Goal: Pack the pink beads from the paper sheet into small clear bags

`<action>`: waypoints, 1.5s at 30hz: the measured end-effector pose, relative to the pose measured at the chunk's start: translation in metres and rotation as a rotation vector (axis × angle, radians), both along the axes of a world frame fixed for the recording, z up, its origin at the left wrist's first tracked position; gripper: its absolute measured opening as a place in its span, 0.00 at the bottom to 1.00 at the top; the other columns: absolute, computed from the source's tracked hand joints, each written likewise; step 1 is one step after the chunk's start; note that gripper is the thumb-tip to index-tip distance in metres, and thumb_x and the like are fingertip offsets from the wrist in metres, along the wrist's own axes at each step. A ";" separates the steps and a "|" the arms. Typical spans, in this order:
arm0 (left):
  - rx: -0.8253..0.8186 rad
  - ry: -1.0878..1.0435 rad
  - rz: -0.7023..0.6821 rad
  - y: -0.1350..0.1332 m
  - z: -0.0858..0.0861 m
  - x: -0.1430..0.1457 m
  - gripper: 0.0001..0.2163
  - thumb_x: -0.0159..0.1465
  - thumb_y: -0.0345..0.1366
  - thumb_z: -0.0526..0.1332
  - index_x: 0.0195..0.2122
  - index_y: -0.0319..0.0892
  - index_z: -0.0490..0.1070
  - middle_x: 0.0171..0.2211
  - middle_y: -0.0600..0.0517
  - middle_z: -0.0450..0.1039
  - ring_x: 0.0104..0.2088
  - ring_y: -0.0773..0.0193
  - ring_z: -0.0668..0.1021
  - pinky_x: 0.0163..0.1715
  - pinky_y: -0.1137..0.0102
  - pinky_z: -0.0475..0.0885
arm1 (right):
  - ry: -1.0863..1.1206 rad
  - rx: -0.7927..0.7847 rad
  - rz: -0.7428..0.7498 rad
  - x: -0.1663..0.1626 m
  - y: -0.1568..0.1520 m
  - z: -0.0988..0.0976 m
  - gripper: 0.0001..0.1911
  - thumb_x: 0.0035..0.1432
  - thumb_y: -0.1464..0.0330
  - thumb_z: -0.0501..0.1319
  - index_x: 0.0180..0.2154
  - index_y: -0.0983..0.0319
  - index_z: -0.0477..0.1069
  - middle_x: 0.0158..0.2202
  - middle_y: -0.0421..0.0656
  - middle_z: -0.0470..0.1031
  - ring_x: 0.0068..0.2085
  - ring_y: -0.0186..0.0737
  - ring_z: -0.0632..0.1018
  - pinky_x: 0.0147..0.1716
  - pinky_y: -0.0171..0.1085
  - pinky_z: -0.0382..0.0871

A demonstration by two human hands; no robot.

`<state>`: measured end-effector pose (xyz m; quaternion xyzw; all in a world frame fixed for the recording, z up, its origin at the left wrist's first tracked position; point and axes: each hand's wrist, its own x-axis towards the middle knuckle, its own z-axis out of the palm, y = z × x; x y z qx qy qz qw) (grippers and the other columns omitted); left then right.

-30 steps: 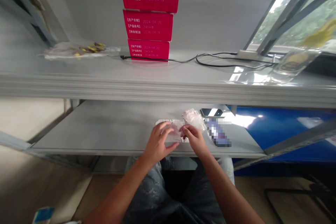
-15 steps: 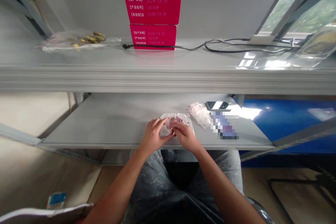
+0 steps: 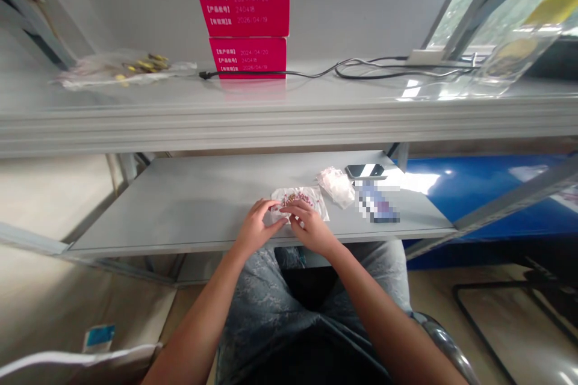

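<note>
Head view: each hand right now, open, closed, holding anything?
Left hand: open, thumb and fingers parted, over the white sheet.
Right hand: fingers curled beside the small reddish pieces; whether it holds any cannot be told.

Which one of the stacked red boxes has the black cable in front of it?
The bottom red box: the black cable crosses its front; none crosses the boxes above.
</note>
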<state>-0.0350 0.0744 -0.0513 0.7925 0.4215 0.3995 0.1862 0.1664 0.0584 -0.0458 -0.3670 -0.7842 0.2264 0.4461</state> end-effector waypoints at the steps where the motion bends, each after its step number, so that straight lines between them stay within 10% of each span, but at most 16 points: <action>1: 0.007 0.003 -0.003 -0.001 0.002 0.000 0.15 0.66 0.43 0.66 0.51 0.46 0.71 0.46 0.48 0.76 0.48 0.57 0.78 0.50 0.63 0.73 | 0.014 0.017 -0.027 0.001 -0.002 0.003 0.22 0.62 0.79 0.55 0.53 0.59 0.76 0.51 0.51 0.74 0.55 0.46 0.76 0.55 0.48 0.72; 15: -0.019 0.259 -0.175 -0.018 0.018 0.005 0.21 0.63 0.35 0.68 0.56 0.49 0.69 0.53 0.47 0.77 0.54 0.52 0.77 0.56 0.57 0.71 | -0.119 -0.056 0.268 0.007 -0.023 0.011 0.35 0.47 0.82 0.54 0.58 0.63 0.69 0.56 0.51 0.76 0.55 0.47 0.78 0.55 0.45 0.73; 30: 0.034 0.428 -0.187 -0.032 0.025 0.013 0.15 0.58 0.21 0.59 0.42 0.46 0.70 0.41 0.47 0.76 0.44 0.51 0.77 0.45 0.60 0.71 | -0.693 0.027 0.185 -0.015 -0.030 0.024 0.11 0.54 0.71 0.60 0.40 0.67 0.75 0.39 0.54 0.80 0.36 0.47 0.79 0.35 0.41 0.74; 40: 0.112 0.414 0.002 -0.015 0.019 -0.004 0.07 0.64 0.26 0.60 0.40 0.45 0.69 0.37 0.48 0.75 0.40 0.54 0.76 0.42 0.63 0.70 | -0.394 0.079 0.248 -0.008 -0.025 0.015 0.22 0.60 0.75 0.58 0.56 0.61 0.70 0.58 0.50 0.75 0.54 0.46 0.78 0.52 0.41 0.73; 45: 0.122 0.352 0.156 -0.001 -0.001 -0.007 0.04 0.65 0.28 0.61 0.39 0.44 0.70 0.36 0.49 0.75 0.39 0.56 0.77 0.43 0.64 0.71 | -0.241 -0.025 -0.046 0.000 0.002 0.001 0.15 0.64 0.77 0.56 0.49 0.61 0.75 0.46 0.47 0.80 0.44 0.40 0.80 0.46 0.38 0.72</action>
